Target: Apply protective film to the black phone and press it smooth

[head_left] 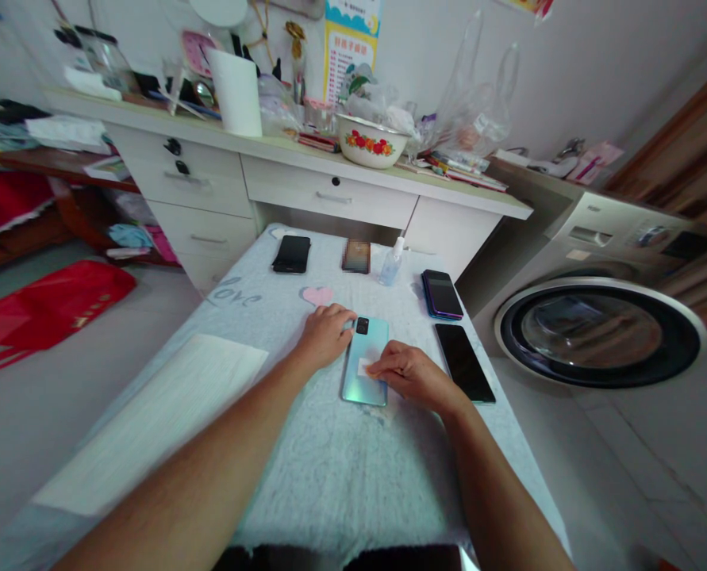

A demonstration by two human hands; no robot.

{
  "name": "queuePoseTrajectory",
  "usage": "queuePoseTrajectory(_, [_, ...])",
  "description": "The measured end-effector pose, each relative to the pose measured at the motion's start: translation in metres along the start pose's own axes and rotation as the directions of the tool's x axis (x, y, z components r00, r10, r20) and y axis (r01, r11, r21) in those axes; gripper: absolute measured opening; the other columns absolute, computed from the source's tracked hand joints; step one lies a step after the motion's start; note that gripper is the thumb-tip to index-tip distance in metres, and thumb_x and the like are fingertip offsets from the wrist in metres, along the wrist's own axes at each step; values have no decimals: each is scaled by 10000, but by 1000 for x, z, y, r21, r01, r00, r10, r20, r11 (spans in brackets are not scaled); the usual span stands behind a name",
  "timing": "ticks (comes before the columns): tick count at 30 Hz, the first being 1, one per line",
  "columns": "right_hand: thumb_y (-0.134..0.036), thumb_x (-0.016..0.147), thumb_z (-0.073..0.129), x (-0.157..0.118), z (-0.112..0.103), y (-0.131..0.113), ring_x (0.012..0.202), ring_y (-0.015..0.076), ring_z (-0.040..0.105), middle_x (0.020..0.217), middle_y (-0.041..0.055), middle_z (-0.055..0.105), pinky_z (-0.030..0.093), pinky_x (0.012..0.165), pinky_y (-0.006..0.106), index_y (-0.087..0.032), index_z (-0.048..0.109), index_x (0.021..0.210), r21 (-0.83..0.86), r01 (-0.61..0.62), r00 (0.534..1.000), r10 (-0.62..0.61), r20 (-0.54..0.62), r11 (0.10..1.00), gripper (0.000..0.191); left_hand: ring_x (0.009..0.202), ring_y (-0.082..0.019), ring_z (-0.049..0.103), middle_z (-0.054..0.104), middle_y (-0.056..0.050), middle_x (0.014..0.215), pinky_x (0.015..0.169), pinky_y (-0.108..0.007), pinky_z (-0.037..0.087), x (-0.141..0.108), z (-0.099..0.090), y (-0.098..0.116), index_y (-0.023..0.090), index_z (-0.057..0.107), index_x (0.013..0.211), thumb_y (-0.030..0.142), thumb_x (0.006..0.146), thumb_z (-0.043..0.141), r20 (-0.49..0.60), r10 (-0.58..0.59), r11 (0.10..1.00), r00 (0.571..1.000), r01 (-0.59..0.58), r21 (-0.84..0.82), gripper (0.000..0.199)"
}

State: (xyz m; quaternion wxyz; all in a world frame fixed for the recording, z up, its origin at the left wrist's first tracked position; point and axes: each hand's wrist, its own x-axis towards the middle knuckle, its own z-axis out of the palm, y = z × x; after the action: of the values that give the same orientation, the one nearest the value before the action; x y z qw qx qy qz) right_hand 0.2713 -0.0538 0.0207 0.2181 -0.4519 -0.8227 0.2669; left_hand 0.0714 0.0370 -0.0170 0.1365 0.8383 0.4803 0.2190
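Observation:
A light blue-green smartphone (359, 388) lies face down on the cloth-covered table, its dark camera block at the upper left. My left hand (327, 336) is at its upper left edge, fingertips and thumb closed against the side near the camera. Across the lower half of the phone's back reaches my right hand (409, 371), fingers pinched at a small white square piece (363, 366). Whether that piece is a sticker or a wipe I cannot tell. A black smartphone (465, 363) lies just right of my right hand.
Farther back are stacked phones (442, 295), a clear spray bottle (392, 263), a blurred card-like item (356, 256) and a black phone (293, 254). A long white sheet (156, 424) lies at left. Drawers (329, 190) stand behind, a washing machine (597, 333) at right.

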Motion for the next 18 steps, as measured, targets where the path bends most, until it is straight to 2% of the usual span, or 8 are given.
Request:
queuePoseTrajectory(4, [-185, 908, 598, 5, 5, 6, 782, 122, 605, 863, 28, 619, 464, 737, 243, -222, 754, 978, 7, -51, 995, 51, -83, 999, 175, 1051, -235, 538, 625, -49, 1165, 946, -381, 399, 0, -1, 1, 240, 635, 1129, 248, 846, 548, 8, -12, 1000, 1000, 12, -4, 296])
queuePoseTrajectory(9, [-165, 915, 573, 15, 7, 9, 808, 134, 596, 886, 38, 619, 443, 766, 250, -203, 754, 972, -157, -152, 977, 124, -176, 976, 193, 1076, -235, 532, 627, -46, 1176, 964, -380, 395, 0, -2, 1, 237, 635, 1135, 242, 844, 553, 13, -19, 1000, 1000, 19, -5, 302])
queuePoseTrajectory(18, [-168, 921, 545, 41, -2, 6, 800, 134, 579, 857, 33, 597, 384, 742, 228, -210, 753, 878, -336, -208, 977, 176, -122, 919, 217, 1065, -241, 529, 631, -48, 1165, 939, -377, 406, -1, -4, 4, 232, 637, 1144, 234, 846, 544, 13, -19, 1000, 1000, 19, 14, 313])
